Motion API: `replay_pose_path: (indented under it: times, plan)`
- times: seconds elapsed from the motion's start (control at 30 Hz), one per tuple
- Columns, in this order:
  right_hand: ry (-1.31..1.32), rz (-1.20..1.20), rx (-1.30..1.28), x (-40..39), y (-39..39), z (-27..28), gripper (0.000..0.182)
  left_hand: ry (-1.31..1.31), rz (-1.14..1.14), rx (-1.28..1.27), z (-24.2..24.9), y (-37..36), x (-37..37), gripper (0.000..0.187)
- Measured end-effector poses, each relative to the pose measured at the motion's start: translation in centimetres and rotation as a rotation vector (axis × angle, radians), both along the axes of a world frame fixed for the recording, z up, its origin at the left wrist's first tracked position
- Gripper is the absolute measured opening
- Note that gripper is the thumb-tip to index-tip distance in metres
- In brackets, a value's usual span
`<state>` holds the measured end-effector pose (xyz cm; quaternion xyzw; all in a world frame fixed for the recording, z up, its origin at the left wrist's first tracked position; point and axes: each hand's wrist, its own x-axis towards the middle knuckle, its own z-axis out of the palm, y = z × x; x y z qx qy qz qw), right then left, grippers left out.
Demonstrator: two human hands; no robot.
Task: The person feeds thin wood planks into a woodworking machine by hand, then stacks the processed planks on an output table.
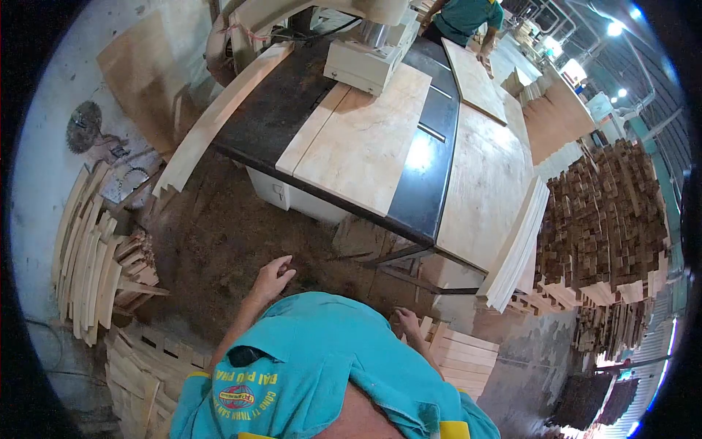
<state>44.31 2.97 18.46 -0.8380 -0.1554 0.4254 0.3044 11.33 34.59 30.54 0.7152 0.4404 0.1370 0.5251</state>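
My left hand (273,279) hangs in front of my body over the dusty floor. Its fingers are loosely bent, thumb apart from them, and nothing shows in them. On the other side, my right hand (408,322) is low beside my shirt, partly hidden, its visible fingers apart and holding nothing I can see. Close by it is a stack of pale wooden slats (462,358). Ahead, a wide wooden panel (365,143) and a narrower wooden strip (311,132) lie side by side on the dark machine table (256,124), partly under the pale machine head (369,58). Neither hand touches them.
A co-worker (468,18) stands across the table, a hand at another panel (472,80). Long boards (512,252) lie along the right edge; a curved board (219,117) lies left. Wood pieces (88,256) lean by the wall. Large wood stacks (603,219) stand right.
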Motion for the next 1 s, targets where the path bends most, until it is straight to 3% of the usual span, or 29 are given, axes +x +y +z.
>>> replay_pose_path:
  times: [0.1, 0.17, 0.27, 0.33, 0.47, 0.53, 0.67, 0.73, 0.93, 1.0]
  plan:
    - [0.043, -0.007, 0.042, 0.7, 2.7, 0.7, 0.033, -0.034, 0.008, 0.011, 0.4, 0.4, 0.2, 0.044]
    - [-0.107, 0.124, 0.137, 0.7, 5.0, 2.7, 0.033, -0.03, 0.015, 0.028, 1.0, 0.8, 0.3, 0.044]
    - [-0.119, 0.064, 0.247, 1.4, 8.5, 3.2, 0.035, -0.057, 0.041, 0.064, 1.0, 1.7, 0.4, 0.043]
    - [0.121, -0.086, 0.407, 0.6, 11.5, 6.5, 0.035, -0.09, 0.049, 0.088, 1.0, 2.6, 0.3, 0.042]
    - [0.1, -0.101, 0.527, 0.8, 17.0, 6.5, 0.033, -0.042, 0.102, 0.296, 3.5, 5.0, 0.3, 0.038]
    - [0.273, -0.221, 0.543, -0.4, 19.5, 8.9, 0.033, -0.09, 0.145, 0.529, 2.7, 7.1, -0.2, 0.037]
    - [0.413, -0.277, 0.568, -2.2, 22.2, 10.1, 0.032, -0.014, 0.13, 0.581, 3.8, 10.1, -0.4, 0.039]
    - [0.483, -0.282, 0.532, -3.4, 22.7, 10.4, 0.046, -0.057, 0.13, 0.491, 3.3, 11.4, -0.7, 0.041]
    - [0.677, -0.349, 0.609, -8.2, 21.4, 10.3, 0.049, 0.129, 0.151, 0.559, 0.3, 14.0, -1.9, 0.046]
    - [0.64, -0.407, 0.577, -9.2, 20.5, 9.0, 0.048, 0.132, 0.129, 0.247, 0.9, 13.6, -2.3, 0.046]
